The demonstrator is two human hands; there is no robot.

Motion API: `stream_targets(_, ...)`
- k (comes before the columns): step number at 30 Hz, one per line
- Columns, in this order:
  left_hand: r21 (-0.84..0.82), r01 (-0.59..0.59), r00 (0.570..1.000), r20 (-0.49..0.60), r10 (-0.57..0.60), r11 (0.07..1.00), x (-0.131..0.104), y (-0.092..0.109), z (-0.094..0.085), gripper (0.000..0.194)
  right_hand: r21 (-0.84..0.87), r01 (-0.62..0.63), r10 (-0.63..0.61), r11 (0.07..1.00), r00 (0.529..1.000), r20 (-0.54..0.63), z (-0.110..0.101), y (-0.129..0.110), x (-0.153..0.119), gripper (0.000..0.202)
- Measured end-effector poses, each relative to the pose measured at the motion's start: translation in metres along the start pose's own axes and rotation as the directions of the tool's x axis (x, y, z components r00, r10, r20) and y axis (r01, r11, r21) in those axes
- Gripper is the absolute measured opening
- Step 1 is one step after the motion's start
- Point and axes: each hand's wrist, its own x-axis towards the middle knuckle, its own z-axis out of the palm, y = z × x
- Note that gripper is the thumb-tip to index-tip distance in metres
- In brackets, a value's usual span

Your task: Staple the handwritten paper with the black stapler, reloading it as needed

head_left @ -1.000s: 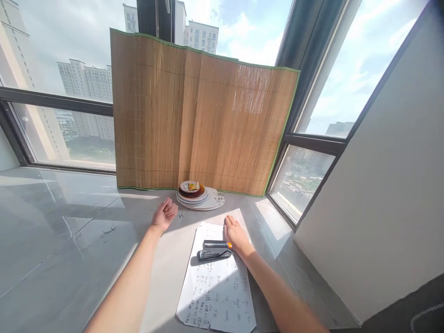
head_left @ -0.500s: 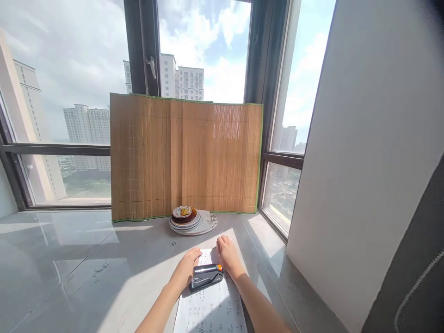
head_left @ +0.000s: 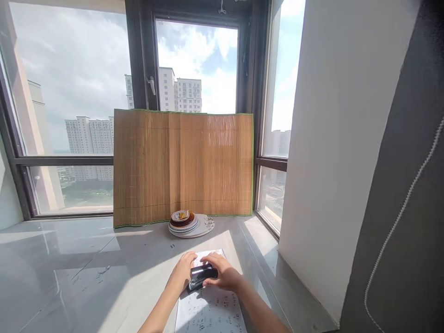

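Observation:
A black stapler (head_left: pixel 199 276) sits over white sheets of paper (head_left: pixel 211 312) covered in handwriting, on the grey ledge. My right hand (head_left: pixel 222 273) is wrapped round the stapler's right end, thumb below and fingers above. At the stapler's left end is my left hand (head_left: pixel 183 270), its fingers lying close together by the paper's upper left edge; what it grips, if anything, is hidden.
A stack of plates (head_left: pixel 183 224) stands on the grey stone ledge (head_left: pixel 86 249) beyond the paper. Behind it a bamboo mat (head_left: pixel 183 166) leans against the windows. Small staple-like bits (head_left: pixel 103 273) lie at left; a white wall (head_left: pixel 319 162) rises at right.
My right hand has moved from the paper's upper right edge onto the stapler and closed round its right end. The camera view has tilted up and turned slightly right.

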Motion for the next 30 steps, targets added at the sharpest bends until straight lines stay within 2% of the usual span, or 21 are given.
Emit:
stream_targets(3,-0.03,0.145,0.985,-0.093,-0.147,0.989,-0.003,0.017,-0.006,0.034,-0.187,-0.053,0.056,0.981,0.998,0.011,0.009,-0.011,-0.013,0.049)
stream_targets(5,-0.098,0.113,0.98,-0.153,-0.127,0.989,-0.007,0.026,-0.008,0.026,-0.252,-0.099,0.091,0.963,0.995,-0.045,0.001,-0.015,-0.022,0.052)
stream_targets(7,-0.127,0.101,0.975,-0.183,-0.124,0.987,-0.01,0.029,-0.007,0.021,-0.3,-0.156,0.118,0.941,0.983,-0.141,-0.021,-0.01,-0.035,0.053)
stream_targets(9,-0.139,0.106,0.974,-0.183,-0.131,0.985,-0.012,0.027,-0.004,0.017,-0.32,-0.24,0.129,0.916,0.935,-0.331,-0.048,0.004,-0.052,0.051)
stream_targets(11,-0.148,0.105,0.973,-0.19,-0.132,0.983,-0.014,0.023,-0.001,0.015,-0.323,-0.279,0.115,0.904,0.889,-0.444,-0.073,0.025,-0.07,0.05)
stream_targets(14,-0.145,0.098,0.972,-0.2,-0.127,0.985,-0.016,0.02,0.001,0.016,-0.323,-0.354,0.159,0.878,0.851,-0.5,-0.093,0.053,-0.093,0.052)
stream_targets(17,-0.11,0.068,0.977,-0.196,-0.089,0.992,-0.013,0.03,-0.001,0.017,-0.296,-0.358,0.201,0.885,0.87,-0.45,-0.093,0.067,-0.102,0.053)
stream_targets(19,-0.028,0.03,0.994,-0.103,-0.033,0.999,-0.004,0.045,-0.003,0.019,-0.286,-0.311,0.193,0.906,0.906,-0.376,-0.088,0.068,-0.1,0.053)
stream_targets(21,0.073,-0.026,0.996,0.086,0.02,0.997,0.009,0.064,-0.005,0.027,-0.278,-0.277,0.183,0.92,0.93,-0.32,-0.086,0.064,-0.096,0.052)
stream_targets(23,0.105,-0.123,0.963,0.254,0.093,0.987,0.021,0.08,-0.003,0.036,-0.269,-0.27,0.185,0.925,0.935,-0.301,-0.086,0.059,-0.094,0.052)
stream_targets(25,0.102,-0.184,0.918,0.374,0.134,0.978,0.028,0.09,0.002,0.048,-0.26,-0.275,0.196,0.926,0.936,-0.294,-0.088,0.056,-0.094,0.052)
stream_targets(27,0.092,-0.191,0.89,0.437,0.132,0.977,0.028,0.092,0.009,0.056,-0.261,-0.285,0.208,0.922,0.935,-0.288,-0.088,0.055,-0.096,0.053)
stream_targets(30,0.079,-0.176,0.883,0.452,0.122,0.981,0.023,0.089,0.018,0.058,-0.289,-0.292,0.209,0.912,0.935,-0.287,-0.087,0.057,-0.097,0.054)
